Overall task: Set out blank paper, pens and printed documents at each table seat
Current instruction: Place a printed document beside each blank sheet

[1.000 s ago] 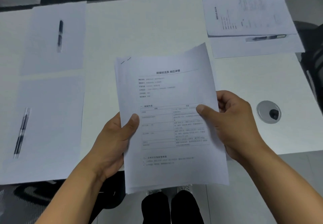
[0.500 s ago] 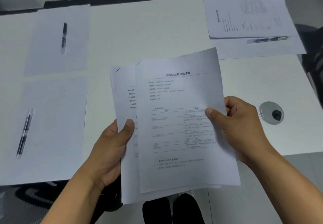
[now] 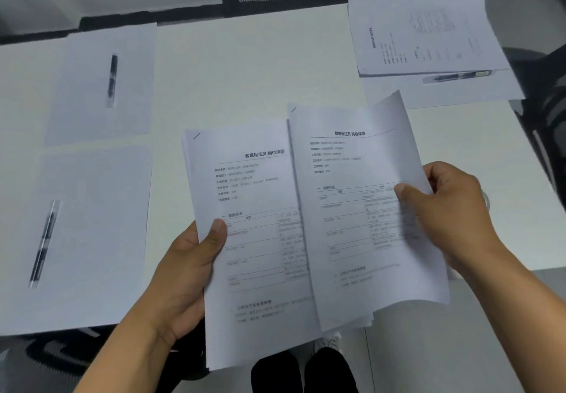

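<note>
White table (image 3: 245, 80) is spreading across the frame; at lower centre, the left hand (image 3: 183, 276) is pinching a printed stack (image 3: 251, 239) while the right hand (image 3: 453, 215) is gripping a separate stapled document (image 3: 352, 209), overlapping it.

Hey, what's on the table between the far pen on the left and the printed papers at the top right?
Nothing: in the head view, bare white table runs between the far pen and the printed papers.
</note>
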Motion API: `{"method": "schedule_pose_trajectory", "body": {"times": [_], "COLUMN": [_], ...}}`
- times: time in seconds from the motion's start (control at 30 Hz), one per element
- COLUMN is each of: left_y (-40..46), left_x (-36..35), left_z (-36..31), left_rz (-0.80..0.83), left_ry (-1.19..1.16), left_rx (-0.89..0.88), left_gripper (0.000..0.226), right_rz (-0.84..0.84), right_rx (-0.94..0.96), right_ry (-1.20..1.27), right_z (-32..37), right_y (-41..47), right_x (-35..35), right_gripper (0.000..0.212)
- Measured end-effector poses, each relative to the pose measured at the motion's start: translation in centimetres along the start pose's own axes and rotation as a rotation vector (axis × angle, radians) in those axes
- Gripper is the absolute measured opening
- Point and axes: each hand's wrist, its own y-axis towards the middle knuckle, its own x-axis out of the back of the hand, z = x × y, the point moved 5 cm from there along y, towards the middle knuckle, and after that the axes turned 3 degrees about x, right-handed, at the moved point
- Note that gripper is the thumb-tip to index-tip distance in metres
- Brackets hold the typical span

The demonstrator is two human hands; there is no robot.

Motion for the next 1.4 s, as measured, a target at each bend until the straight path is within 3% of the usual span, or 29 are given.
{"method": "schedule_pose_trajectory", "body": {"times": [0.33, 1.4], "left_y": [-0.4, 0.0], "left_x": [1.3, -2.7], "left_z": [-0.6, -2.0], "left_rz": [-0.016, 0.052], "left_ry": [0.021, 0.071], "left_rx": [0.003, -0.008], "left_gripper": [0.034, 0.036], "right_rz": [-0.053, -0.069], "right_rx": [-0.019, 0.004], "right_ry": [-0.183, -0.239], "right_z": [-0.7, -1.8], "right_y": [1.5, 2.9], "right_x": [1.6, 0.8], "right_gripper": [0.015, 0.015]}}
